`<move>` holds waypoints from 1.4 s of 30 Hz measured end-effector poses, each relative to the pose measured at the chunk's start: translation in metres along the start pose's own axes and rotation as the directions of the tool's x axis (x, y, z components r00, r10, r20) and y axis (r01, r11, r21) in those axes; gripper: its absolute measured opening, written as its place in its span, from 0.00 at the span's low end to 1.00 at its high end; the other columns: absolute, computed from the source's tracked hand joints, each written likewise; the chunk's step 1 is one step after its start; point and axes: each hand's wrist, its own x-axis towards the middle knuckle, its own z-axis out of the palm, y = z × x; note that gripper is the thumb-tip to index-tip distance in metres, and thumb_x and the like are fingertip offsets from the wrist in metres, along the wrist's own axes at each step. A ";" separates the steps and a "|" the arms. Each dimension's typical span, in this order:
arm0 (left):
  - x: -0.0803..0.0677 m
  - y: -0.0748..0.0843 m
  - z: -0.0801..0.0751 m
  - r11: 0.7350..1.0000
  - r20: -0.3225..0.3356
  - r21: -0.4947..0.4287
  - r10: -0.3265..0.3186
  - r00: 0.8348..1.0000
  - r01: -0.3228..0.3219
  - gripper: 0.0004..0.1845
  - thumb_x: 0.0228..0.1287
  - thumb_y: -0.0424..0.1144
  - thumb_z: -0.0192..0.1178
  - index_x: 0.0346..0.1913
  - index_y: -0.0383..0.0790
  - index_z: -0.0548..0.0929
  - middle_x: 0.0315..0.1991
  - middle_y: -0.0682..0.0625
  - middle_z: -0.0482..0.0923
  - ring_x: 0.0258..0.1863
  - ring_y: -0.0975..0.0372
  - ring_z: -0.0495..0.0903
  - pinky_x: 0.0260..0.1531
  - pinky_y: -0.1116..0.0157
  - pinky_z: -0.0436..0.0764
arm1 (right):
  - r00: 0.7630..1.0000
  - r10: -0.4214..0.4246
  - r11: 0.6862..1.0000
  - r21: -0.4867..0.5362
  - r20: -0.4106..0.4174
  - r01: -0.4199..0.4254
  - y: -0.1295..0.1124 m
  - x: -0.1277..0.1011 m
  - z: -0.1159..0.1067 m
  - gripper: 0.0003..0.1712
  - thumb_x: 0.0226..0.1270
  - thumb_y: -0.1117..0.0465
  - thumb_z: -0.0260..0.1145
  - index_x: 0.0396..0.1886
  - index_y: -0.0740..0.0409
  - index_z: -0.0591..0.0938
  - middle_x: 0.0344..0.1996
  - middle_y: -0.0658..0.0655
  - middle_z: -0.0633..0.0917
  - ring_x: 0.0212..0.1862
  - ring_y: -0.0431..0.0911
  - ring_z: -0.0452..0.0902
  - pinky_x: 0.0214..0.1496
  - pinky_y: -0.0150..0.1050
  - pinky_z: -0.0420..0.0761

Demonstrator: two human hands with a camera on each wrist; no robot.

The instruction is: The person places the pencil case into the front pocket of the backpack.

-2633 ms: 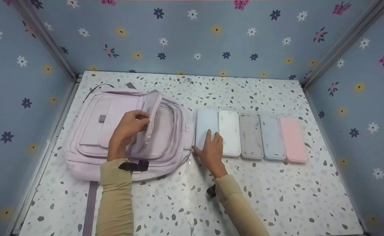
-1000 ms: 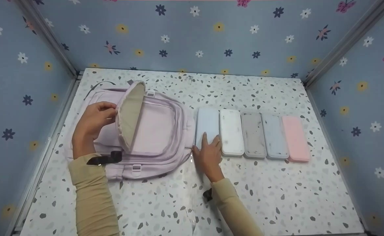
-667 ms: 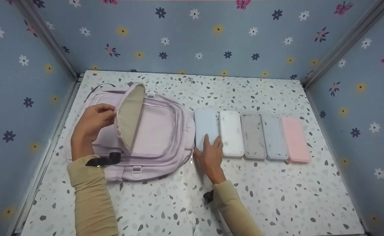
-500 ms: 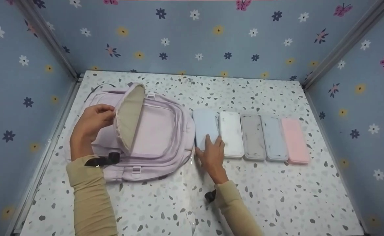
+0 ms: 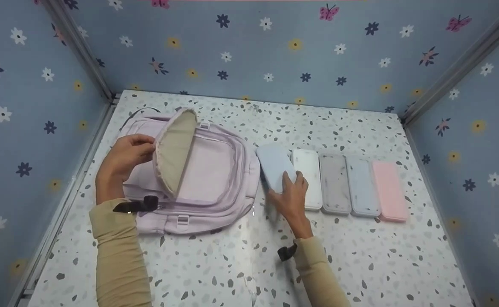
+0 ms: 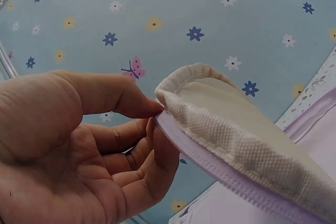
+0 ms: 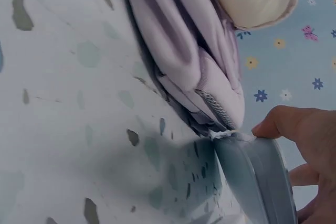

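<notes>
The light blue case (image 5: 276, 167) sits at the left end of a row of cases, just beside the backpack (image 5: 215, 179), and it is tilted, its near end raised off the table (image 5: 360, 264) in the right hand (image 5: 292, 197). That hand grips the case at its near end, fingers curled over the top face and the thumb at its left edge; from the right wrist view the case (image 7: 257, 182) appears clear of the table on that side, though the picture is dim there. The left hand (image 5: 123, 158) pinches the edge of the backpack's flap (image 5: 174, 150) between thumb and fingertips and holds it upright, so the beige lining faces right. In the left wrist view the flap (image 6: 236, 135) is plainly caught between thumb and fingers (image 6: 142, 148).

The lilac backpack lies flat on the left half of the speckled table. Right of the blue case lie a white case (image 5: 309, 177), a grey case (image 5: 334, 182), a pale blue-grey case (image 5: 362, 185) and a pink case (image 5: 389, 189), side by side and flat. Blue flowered walls (image 5: 275, 51) surround the table.
</notes>
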 end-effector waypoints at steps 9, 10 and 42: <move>0.000 -0.004 -0.007 1.000 0.000 0.012 -0.011 1.000 0.011 0.18 0.70 0.41 0.54 0.55 0.32 0.71 0.45 0.52 0.72 0.41 0.69 0.77 0.43 0.77 0.78 | 0.996 0.082 0.995 0.055 0.031 -0.083 -0.005 0.014 -0.022 0.39 0.49 0.50 0.70 0.62 0.62 0.75 0.65 0.72 0.66 0.65 0.66 0.61 0.64 0.57 0.68; 0.000 -0.005 -0.007 1.000 0.000 0.015 -0.016 1.000 0.016 0.19 0.70 0.41 0.54 0.56 0.32 0.70 0.45 0.52 0.72 0.42 0.69 0.77 0.43 0.77 0.78 | 0.995 0.088 0.994 0.067 0.037 -0.090 -0.006 0.015 -0.025 0.39 0.50 0.50 0.70 0.62 0.61 0.75 0.66 0.71 0.65 0.65 0.65 0.61 0.64 0.57 0.68; 0.007 -0.029 -0.012 0.998 0.018 -0.051 -0.037 0.999 0.038 0.17 0.71 0.40 0.52 0.56 0.32 0.69 0.46 0.52 0.70 0.43 0.69 0.75 0.44 0.77 0.78 | 0.949 -0.314 0.923 0.242 0.016 0.301 -0.038 0.020 0.007 0.35 0.48 0.54 0.71 0.59 0.61 0.78 0.63 0.67 0.69 0.63 0.60 0.64 0.60 0.53 0.72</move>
